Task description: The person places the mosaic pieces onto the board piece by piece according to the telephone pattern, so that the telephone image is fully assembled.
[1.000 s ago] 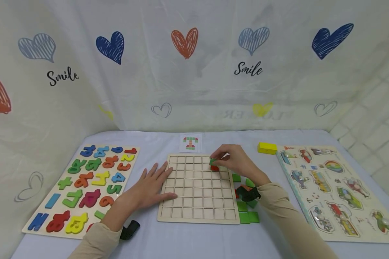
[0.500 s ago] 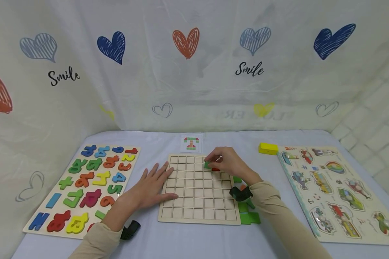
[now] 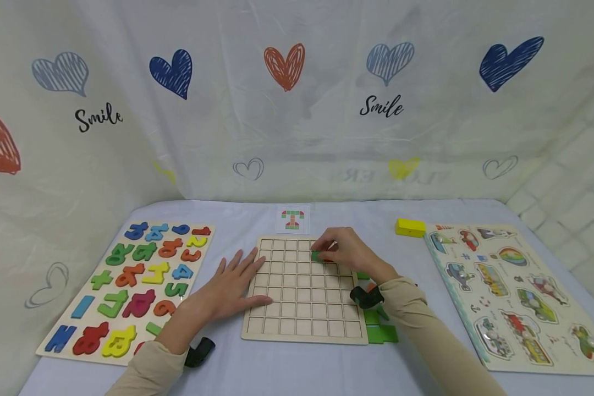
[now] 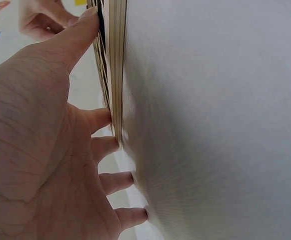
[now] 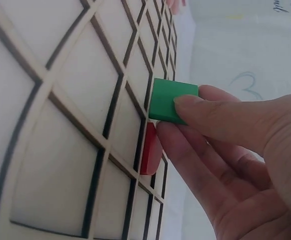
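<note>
Being pinched between the thumb and fingers of the right hand (image 3: 348,250), a green block (image 5: 165,100) is held at a far-right square of the wooden grid board (image 3: 302,339), beside a red piece (image 5: 149,152). The board's left edge is touched by the outspread left hand (image 3: 225,290). Loose green pieces (image 3: 374,334) are seen along its right edge.
</note>
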A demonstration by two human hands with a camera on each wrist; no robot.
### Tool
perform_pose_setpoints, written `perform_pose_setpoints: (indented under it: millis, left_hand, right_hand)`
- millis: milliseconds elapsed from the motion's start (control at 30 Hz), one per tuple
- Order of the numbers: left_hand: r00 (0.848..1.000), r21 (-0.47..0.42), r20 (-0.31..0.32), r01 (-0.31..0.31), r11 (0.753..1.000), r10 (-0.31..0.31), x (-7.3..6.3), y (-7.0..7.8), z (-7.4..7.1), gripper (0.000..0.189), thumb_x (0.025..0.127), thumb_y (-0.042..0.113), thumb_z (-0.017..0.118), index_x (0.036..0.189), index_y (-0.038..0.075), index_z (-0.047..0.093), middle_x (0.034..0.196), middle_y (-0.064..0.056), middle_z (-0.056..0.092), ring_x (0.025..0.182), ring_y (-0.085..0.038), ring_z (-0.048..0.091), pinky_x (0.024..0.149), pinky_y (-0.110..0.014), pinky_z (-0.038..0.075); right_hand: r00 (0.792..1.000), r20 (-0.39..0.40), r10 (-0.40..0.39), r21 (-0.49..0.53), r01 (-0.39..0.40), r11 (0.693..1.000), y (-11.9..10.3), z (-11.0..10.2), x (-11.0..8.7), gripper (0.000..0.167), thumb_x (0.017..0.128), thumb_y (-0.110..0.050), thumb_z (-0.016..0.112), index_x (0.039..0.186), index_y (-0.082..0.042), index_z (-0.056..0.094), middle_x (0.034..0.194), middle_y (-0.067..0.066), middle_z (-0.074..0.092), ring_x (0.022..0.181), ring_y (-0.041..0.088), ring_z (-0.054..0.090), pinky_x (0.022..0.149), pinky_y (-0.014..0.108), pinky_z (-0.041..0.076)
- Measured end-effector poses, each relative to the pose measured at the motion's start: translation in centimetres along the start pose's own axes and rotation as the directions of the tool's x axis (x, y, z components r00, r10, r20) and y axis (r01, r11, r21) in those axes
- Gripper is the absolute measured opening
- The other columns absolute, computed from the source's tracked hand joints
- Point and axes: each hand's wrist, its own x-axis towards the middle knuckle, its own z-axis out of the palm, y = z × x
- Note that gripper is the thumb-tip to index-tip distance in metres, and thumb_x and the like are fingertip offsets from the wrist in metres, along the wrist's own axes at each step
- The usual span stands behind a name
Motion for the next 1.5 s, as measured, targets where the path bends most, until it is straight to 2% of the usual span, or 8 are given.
perform_pose_setpoints:
  millis: [167,333,500,767,933,1267,1500]
  left_hand:
    - [1.000,-0.003,-0.004,-0.007,1.000,0.007,-0.12,0.04,-0.03,0.097,0.096,0.070,0.058,0.166,0.009,0.028,0.175,-0.015,0.013,0.159,-0.046,0.007,0.122,-0.071,0.007]
    - [1.000,-0.007,-0.010,-0.010,1.000,0.010,-0.22,0.01,-0.06,0.097,0.097,0.068,0.059,0.166,0.009,0.028,0.175,-0.016,0.013,0.159,-0.046,0.006,0.122,-0.071,0.007]
    - [1.000,-0.002,0.000,-0.001,1.000,0.001,-0.07,-0.08,-0.05,0.096,0.097,0.069,0.058,0.167,0.010,0.027,0.175,-0.014,0.012,0.160,-0.044,0.005,0.123,-0.070,0.006]
    - [1.000,0.019,0.005,0.018,1.000,-0.018,-0.06,-0.52,0.12,0.098,0.096,0.072,0.057,0.167,0.012,0.027,0.175,-0.012,0.013,0.160,-0.044,0.005,0.123,-0.070,0.007]
    - [1.000,0.020,0.003,0.012,1.000,-0.012,0.13,-0.52,0.08,0.098,0.096,0.072,0.057,0.167,0.012,0.027,0.175,-0.012,0.012,0.160,-0.043,0.005,0.124,-0.069,0.006]
    - [1.000,0.009,0.003,0.008,1.000,-0.008,0.28,-0.34,0.09,0.097,0.096,0.070,0.058,0.167,0.012,0.027,0.175,-0.012,0.012,0.160,-0.043,0.005,0.123,-0.069,0.006]
    - [1.000,0.005,0.011,0.014,1.000,-0.014,0.30,-0.22,0.19,0.098,0.096,0.071,0.058,0.167,0.012,0.027,0.175,-0.012,0.012,0.160,-0.044,0.005,0.123,-0.069,0.006]
  right_hand:
    - [1.000,0.008,-0.009,-0.030,0.009,0.999,-0.03,0.08,-0.01,0.016,0.089,0.005,0.079,0.105,0.000,0.081,0.096,0.008,0.073,0.089,0.022,0.071,0.079,0.029,0.060]
    - [0.998,0.023,-0.053,-0.077,0.055,0.996,-0.11,0.12,0.14,0.016,0.090,0.005,0.078,0.106,0.001,0.081,0.096,0.008,0.072,0.089,0.023,0.070,0.079,0.029,0.060]
    - [0.998,0.040,-0.058,-0.084,0.061,0.995,-0.21,0.09,0.19,0.017,0.090,0.007,0.077,0.106,0.003,0.080,0.096,0.009,0.071,0.089,0.025,0.070,0.078,0.030,0.060]
    - [0.992,0.096,-0.084,-0.141,0.097,0.985,-0.46,0.37,0.66,0.019,0.091,0.007,0.075,0.110,0.006,0.079,0.099,0.011,0.070,0.090,0.024,0.070,0.079,0.027,0.059]
    - [0.993,0.091,-0.071,-0.195,0.088,0.977,-0.69,0.35,0.63,0.021,0.091,0.007,0.076,0.111,0.006,0.078,0.097,0.010,0.068,0.086,0.022,0.069,0.075,0.025,0.058]
    - [0.995,0.083,-0.059,-0.229,0.076,0.970,-0.62,0.38,0.52,0.021,0.092,0.007,0.075,0.113,0.006,0.078,0.096,0.010,0.067,0.086,0.023,0.068,0.072,0.024,0.057]
    - [0.991,0.090,-0.097,-0.293,0.119,0.949,-0.60,0.67,0.44,0.016,0.092,0.009,0.073,0.106,0.004,0.080,0.092,0.009,0.068,0.083,0.024,0.068,0.069,0.024,0.056]
